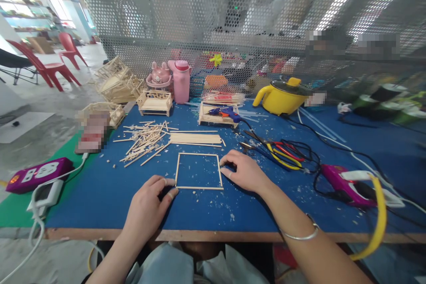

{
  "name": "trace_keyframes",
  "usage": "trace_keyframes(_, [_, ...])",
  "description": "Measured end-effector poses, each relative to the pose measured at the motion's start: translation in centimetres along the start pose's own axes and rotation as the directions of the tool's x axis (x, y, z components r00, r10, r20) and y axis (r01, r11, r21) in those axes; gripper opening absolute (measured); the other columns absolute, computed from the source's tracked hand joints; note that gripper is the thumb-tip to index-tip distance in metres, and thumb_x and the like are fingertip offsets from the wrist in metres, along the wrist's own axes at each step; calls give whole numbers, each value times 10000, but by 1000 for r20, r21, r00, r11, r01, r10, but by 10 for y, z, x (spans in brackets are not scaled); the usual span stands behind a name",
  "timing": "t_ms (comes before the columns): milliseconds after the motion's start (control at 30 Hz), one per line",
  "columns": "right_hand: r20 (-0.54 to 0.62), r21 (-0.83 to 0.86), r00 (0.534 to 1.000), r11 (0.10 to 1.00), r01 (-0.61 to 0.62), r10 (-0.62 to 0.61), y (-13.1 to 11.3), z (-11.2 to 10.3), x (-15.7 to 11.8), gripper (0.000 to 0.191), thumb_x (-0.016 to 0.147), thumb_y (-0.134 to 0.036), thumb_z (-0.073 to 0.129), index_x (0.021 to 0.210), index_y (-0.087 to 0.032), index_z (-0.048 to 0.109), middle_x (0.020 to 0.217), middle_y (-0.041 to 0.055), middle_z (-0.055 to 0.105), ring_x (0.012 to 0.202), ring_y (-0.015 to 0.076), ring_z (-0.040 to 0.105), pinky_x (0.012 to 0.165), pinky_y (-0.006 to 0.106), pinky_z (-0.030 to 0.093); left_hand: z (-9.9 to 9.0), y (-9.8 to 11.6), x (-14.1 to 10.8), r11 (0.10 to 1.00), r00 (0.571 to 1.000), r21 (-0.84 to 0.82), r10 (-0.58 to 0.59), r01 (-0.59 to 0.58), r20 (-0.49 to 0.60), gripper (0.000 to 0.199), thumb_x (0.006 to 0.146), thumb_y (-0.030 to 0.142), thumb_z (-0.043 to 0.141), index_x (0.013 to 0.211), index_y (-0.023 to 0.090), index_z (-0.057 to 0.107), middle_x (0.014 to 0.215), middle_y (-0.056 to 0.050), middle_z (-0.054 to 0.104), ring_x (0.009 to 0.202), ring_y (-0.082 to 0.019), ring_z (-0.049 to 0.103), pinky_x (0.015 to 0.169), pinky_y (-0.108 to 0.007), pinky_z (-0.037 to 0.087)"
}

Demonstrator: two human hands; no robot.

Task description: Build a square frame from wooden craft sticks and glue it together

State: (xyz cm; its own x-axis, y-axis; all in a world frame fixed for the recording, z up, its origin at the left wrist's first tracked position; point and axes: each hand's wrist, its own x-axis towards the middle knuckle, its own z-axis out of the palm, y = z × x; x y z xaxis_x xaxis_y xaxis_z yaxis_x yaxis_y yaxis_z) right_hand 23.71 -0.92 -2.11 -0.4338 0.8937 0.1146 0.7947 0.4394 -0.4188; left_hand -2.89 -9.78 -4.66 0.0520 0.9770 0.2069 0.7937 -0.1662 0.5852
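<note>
A rectangle of thin wooden sticks (199,188) lies flat on the blue table mat in front of me. At its near left corner, my left hand (149,202) pinches the stick ends between thumb and forefinger. My right hand (244,171) rests by the right side, its curled forefinger and thumb against the right-hand stick (220,172). Behind the rectangle is a neat row of longer sticks (195,138). Left of that row lies a loose heap of short sticks (146,140). A blue glue gun (224,112) rests on a small wooden stick piece (208,120).
Pliers with yellow and red handles (282,155) lie among black cables at right, near a purple power strip (346,184). A yellow pot (282,97), a pink jug (181,82) and a small wooden bench (155,102) stand behind. Another purple power strip (40,175) and a phone (93,133) are left.
</note>
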Motion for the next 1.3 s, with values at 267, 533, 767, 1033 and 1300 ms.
trace_keyframes(267, [-30,-19,999,999,-44,43,1,1,1,251,740,-236,564,984,-238,621,851,10,584,733,141,529,647,254,381,-1,0,-1,1000,1000,-5,15,-15,-3,235,857,386,471,909,235,642,928,-38,636,865,-183,612,779,-312,485])
trace_keyframes(533, [18,-120,998,991,-55,58,-1,3,5,345,791,-253,510,1124,-242,601,852,21,579,714,138,524,625,243,357,-1,1,0,1000,1000,17,11,-11,3,224,853,381,477,907,242,643,921,-18,632,865,-172,615,778,-297,486])
trace_keyframes(767, [-2,-112,999,993,-42,42,-1,3,3,330,791,-269,524,1109,-248,606,846,17,571,710,134,519,628,241,362,-1,1,-1,999,999,2,38,-38,-26,213,854,357,477,893,237,648,909,-25,639,857,-174,620,771,-297,493])
trace_keyframes(1033, [-25,-65,998,996,-59,58,1,5,3,363,758,-288,554,1117,-245,588,813,5,572,684,136,513,610,242,369,-1,1,-1,999,998,-1,45,-45,-37,233,854,364,467,891,230,653,895,-40,643,834,-178,623,740,-299,502])
trace_keyframes(1300, [-60,120,995,990,-72,80,11,3,1,369,791,-204,433,1141,-227,545,762,-8,603,629,130,526,608,249,396,-2,0,-1,1000,998,-20,14,-16,-68,211,850,285,442,941,213,618,938,-50,656,884,-191,618,791,-323,499])
